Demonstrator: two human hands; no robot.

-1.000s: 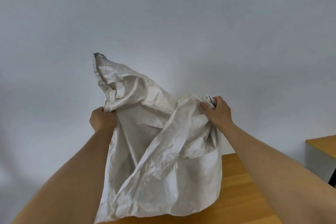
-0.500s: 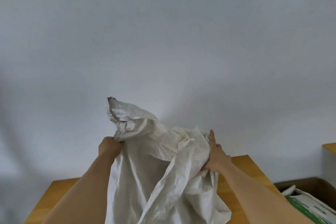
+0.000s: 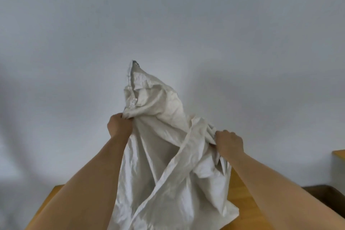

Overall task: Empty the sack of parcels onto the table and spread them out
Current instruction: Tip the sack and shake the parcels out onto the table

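White woven sack (image 3: 160,155) held up over a wooden table (image 3: 240,198), hanging limp and crumpled, one stitched corner poking upward against a pale wall (image 3: 168,24). Left hand (image 3: 119,125) clenched around a bunched fold at the sack's upper left edge. Right hand (image 3: 229,142) gripping gathered fabric at the sack's right side, fingers curled into the cloth. Lower part of the sack draped down toward the tabletop. Second wooden surface (image 3: 338,154) just visible at far right. No parcels visible.
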